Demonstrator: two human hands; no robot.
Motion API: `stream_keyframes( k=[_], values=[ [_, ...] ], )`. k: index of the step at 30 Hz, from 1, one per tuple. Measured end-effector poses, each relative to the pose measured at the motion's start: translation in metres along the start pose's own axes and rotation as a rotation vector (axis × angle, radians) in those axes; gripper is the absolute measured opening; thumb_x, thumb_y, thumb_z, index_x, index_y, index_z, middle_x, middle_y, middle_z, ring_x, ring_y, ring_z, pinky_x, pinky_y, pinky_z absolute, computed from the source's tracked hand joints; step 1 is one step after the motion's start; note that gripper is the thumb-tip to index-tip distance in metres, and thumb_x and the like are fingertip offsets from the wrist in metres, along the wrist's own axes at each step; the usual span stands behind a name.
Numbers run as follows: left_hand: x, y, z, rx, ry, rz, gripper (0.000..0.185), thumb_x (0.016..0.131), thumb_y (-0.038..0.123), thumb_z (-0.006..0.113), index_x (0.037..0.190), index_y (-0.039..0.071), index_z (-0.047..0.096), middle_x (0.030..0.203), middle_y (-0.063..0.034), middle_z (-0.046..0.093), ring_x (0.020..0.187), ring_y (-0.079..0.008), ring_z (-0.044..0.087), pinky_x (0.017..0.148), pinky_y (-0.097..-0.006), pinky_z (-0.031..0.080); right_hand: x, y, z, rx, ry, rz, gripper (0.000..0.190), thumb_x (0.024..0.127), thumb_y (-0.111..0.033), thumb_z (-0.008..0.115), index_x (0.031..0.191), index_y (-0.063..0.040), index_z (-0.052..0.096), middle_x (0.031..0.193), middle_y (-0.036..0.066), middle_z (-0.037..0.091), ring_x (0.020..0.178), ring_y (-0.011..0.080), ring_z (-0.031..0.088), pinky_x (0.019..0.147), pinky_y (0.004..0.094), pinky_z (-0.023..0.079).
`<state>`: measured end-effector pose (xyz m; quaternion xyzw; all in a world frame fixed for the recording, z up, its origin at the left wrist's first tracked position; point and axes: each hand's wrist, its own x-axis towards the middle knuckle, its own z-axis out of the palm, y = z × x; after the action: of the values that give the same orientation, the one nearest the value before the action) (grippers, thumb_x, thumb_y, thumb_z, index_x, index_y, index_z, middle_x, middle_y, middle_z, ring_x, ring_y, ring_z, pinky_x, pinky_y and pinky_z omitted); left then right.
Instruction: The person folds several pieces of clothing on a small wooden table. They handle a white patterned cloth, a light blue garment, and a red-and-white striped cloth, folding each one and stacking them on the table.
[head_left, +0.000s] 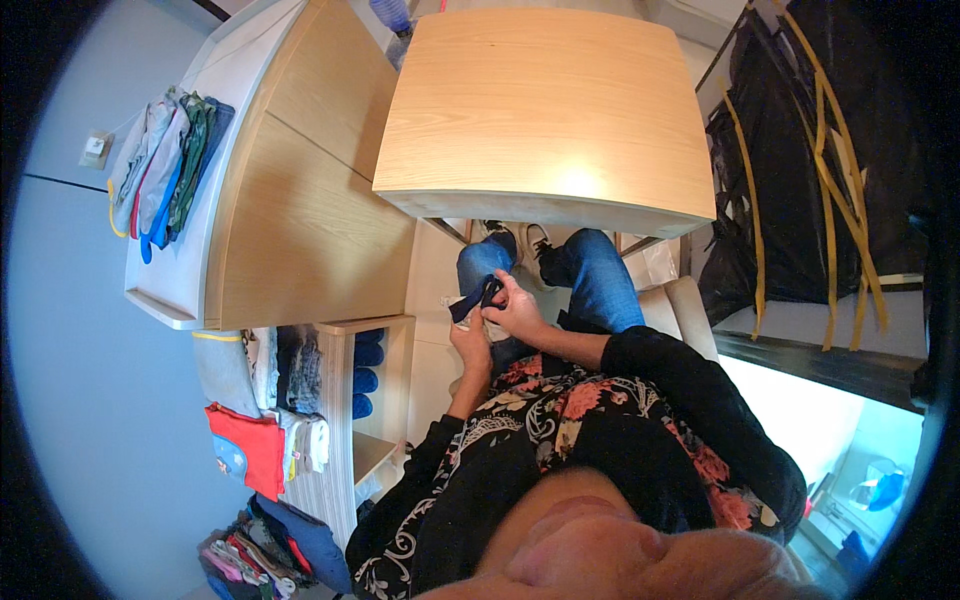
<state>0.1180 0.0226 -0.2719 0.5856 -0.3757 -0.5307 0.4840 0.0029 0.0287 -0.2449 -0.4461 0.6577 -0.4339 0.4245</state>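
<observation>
A small dark navy piece of fabric (466, 306) is held between my two hands, above my lap. My right hand (517, 309) pinches its right end, where the cloth bends into a loop near my thumb and fingers. From below, my left hand (472, 346) grips its lower edge with bent fingers. Some pale material (493, 330) shows behind the hands; I cannot tell what it is. Beyond them are my knees in blue jeans (600, 281).
A light wooden table (540, 112) stands in front. At the left are a wooden cabinet (315, 217), hanging clothes (169, 165), a shelf unit (337, 324) with rolled blue textiles (365, 380), and a clothes pile (255, 559). Black plastic sheeting with yellow tape (757, 225) covers something at the right.
</observation>
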Motion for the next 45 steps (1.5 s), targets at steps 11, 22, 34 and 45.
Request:
stream_keyframes(
  k=[11, 22, 34, 45],
  values=[
    [-0.006, 0.007, 0.008, 0.177, -0.058, 0.152, 0.033, 0.077, 0.015, 0.062, 0.101, -0.007, 0.053, 0.094, -0.0147, 0.060, 0.086, -0.0221, 0.056, 0.080, -0.0327, 0.043, 0.010, 0.025, 0.006, -0.140, 0.066, 0.154, 0.076, 0.057, -0.023, 0.071, 0.122, 0.004, 0.043, 0.072, 0.013, 0.056, 0.068, 0.0248, 0.058, 0.063, 0.0340, 0.047],
    [0.050, 0.131, -0.049, 0.275, 0.036, 0.384, 0.019, 0.073, -0.006, 0.055, 0.091, 0.001, 0.055, 0.086, -0.0045, 0.058, 0.082, -0.0130, 0.054, 0.079, -0.0254, 0.042, 0.040, -0.032, -0.017, -0.005, -0.266, -0.194, 0.022, 0.072, -0.005, 0.055, 0.093, -0.002, 0.060, 0.084, 0.017, 0.062, 0.078, 0.0277, 0.062, 0.069, 0.0340, 0.048],
    [0.097, 0.272, -0.112, 0.267, -0.154, 0.360, 0.020, 0.076, 0.003, 0.055, 0.095, 0.000, 0.060, 0.086, -0.0023, 0.061, 0.078, -0.0103, 0.055, 0.073, -0.0231, 0.044, 0.074, -0.203, -0.057, -0.304, -0.500, -0.830, 0.009, 0.078, -0.010, 0.056, 0.086, -0.006, 0.055, 0.073, 0.015, 0.057, 0.072, 0.0336, 0.058, 0.063, 0.0415, 0.046],
    [0.096, 0.288, -0.098, -0.173, -0.701, 0.256, 0.020, 0.076, 0.024, 0.061, 0.074, 0.004, 0.059, 0.068, -0.0048, 0.058, 0.057, -0.0128, 0.055, 0.051, -0.0217, 0.044, 0.008, -0.262, -0.075, -0.675, -0.665, -1.411, 0.008, 0.062, -0.010, 0.059, 0.068, -0.005, 0.056, 0.068, 0.004, 0.050, 0.066, 0.0190, 0.056, 0.056, 0.0327, 0.045]
  ],
)
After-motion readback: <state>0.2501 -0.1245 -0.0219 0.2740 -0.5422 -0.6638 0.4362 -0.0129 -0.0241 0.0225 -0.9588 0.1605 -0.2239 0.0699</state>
